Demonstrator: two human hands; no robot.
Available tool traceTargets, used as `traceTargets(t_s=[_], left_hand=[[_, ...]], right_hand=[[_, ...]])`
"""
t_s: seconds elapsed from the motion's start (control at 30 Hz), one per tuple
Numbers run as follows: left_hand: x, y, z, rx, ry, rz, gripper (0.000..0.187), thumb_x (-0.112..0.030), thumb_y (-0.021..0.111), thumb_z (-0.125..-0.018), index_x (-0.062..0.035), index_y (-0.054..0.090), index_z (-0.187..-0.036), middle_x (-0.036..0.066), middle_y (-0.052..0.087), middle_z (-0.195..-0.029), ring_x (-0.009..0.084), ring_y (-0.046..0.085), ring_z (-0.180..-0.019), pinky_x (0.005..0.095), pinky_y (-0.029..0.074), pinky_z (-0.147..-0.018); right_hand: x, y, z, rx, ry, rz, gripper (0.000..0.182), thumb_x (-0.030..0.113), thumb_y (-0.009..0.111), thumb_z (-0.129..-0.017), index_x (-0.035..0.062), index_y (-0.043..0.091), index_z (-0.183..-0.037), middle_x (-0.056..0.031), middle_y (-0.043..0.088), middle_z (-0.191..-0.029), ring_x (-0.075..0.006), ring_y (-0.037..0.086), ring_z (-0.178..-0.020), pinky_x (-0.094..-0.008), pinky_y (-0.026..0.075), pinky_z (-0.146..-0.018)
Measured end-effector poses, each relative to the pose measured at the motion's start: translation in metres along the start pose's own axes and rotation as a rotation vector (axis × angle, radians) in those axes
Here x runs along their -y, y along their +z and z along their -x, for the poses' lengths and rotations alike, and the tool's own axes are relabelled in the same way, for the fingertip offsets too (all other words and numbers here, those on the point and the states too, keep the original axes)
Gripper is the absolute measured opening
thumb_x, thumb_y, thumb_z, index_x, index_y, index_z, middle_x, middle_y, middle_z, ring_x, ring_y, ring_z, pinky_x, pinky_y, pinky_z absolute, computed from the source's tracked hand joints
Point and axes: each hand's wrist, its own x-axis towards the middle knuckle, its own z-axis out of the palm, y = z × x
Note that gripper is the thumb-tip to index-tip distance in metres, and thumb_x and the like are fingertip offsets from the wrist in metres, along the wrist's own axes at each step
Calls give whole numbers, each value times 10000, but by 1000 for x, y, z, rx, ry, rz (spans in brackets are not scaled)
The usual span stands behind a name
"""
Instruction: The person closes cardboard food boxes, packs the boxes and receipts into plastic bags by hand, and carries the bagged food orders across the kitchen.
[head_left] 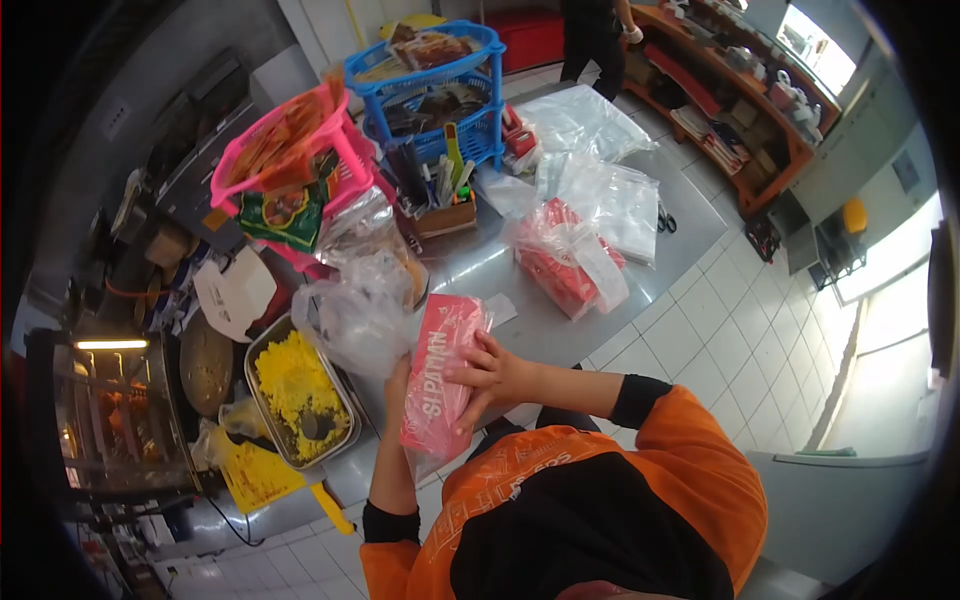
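Observation:
A red packet with white lettering (436, 360), in clear plastic, is held upright in front of my body at the table edge. My right hand (488, 376) grips its right side, fingers spread across the face. My left hand (398, 382) holds it from the left and behind; most of those fingers are hidden by the packet. Just left of it lies a crumpled clear plastic bag (358, 318). A metal tray (352, 432) of yellow crumbly food (300, 385) stands near my left hand. Farther right on the table is another red packet in plastic (568, 262).
On the steel table (680, 225) stand a pink basket (345, 150), a blue tiered rack (490, 110), a pen box (446, 220), clear bags (605, 205) and scissors (667, 220). A yellow-handled knife (332, 508) juts past the edge. Another person (595, 50) stands beyond.

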Motion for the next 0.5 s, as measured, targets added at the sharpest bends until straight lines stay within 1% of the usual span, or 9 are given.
traceTargets(t_s=[0.07,0.1,0.13,0.2,0.33,0.37,0.4,0.47,0.5], left_hand=[[0,-6,2,46,348,-538,230,-216,558,-826,-108,669,-995,127,666,-1012,306,642,-861,400,524,-705],[-4,-10,6,36,522,-806,232,-224,567,-817,-112,669,-993,123,666,-1012,303,643,-860,400,524,-704],[-10,-14,10,76,600,-976,234,-231,576,-808,-117,669,-991,119,667,-1013,299,644,-860,400,525,-703],[-21,-20,15,160,728,-1245,241,-245,594,-791,-127,668,-987,111,668,-1015,293,646,-858,400,526,-701],[-28,-36,24,395,819,-1261,298,-292,664,-717,-180,668,-993,83,672,-1012,282,650,-870,398,527,-711],[-26,-35,33,207,1153,-1324,349,-319,685,-696,-192,662,-1020,54,675,-952,288,645,-886,400,514,-774],[-12,-47,35,229,1060,-1288,348,-323,661,-744,-150,646,-1046,73,662,-959,298,633,-846,400,515,-747],[37,-79,34,267,837,-1164,372,-340,613,-824,-87,611,-1096,102,640,-973,309,616,-790,400,519,-704],[58,-93,34,269,711,-1072,390,-352,590,-855,-66,593,-1120,112,632,-981,310,611,-774,399,521,-688]], right_hand=[[-13,-12,-22,-99,27,-172,842,493,697,-754,478,205,-1438,-110,221,-1507,-333,287,-1365,-462,241,-1131],[-7,-7,-19,-102,235,-462,774,510,653,-789,391,248,-1437,-106,243,-1504,-332,302,-1360,-466,240,-1129],[7,2,-11,-100,444,-758,726,527,610,-823,304,290,-1436,-102,264,-1502,-331,318,-1354,-470,239,-1128],[10,13,4,-50,764,-1172,683,542,543,-871,196,346,-1426,-101,317,-1478,-319,358,-1331,-462,260,-1114],[0,45,14,152,1179,-1663,632,535,450,-924,111,401,-1390,-115,439,-1397,-277,454,-1262,-416,348,-1062],[0,55,14,231,1281,-1793,628,534,427,-937,90,415,-1381,-118,470,-1377,-266,478,-1244,-405,370,-1049],[2,65,13,318,1383,-1926,627,532,404,-950,69,429,-1372,-122,500,-1357,-256,502,-1227,-393,392,-1037],[-49,76,-5,739,1297,-912,458,394,384,-985,63,569,-1242,-156,619,-1188,-256,589,-1103,-387,432,-971],[-75,126,26,165,1025,-550,257,224,518,-917,69,662,-1063,-108,668,-926,-164,600,-644,-334,507,-644]])
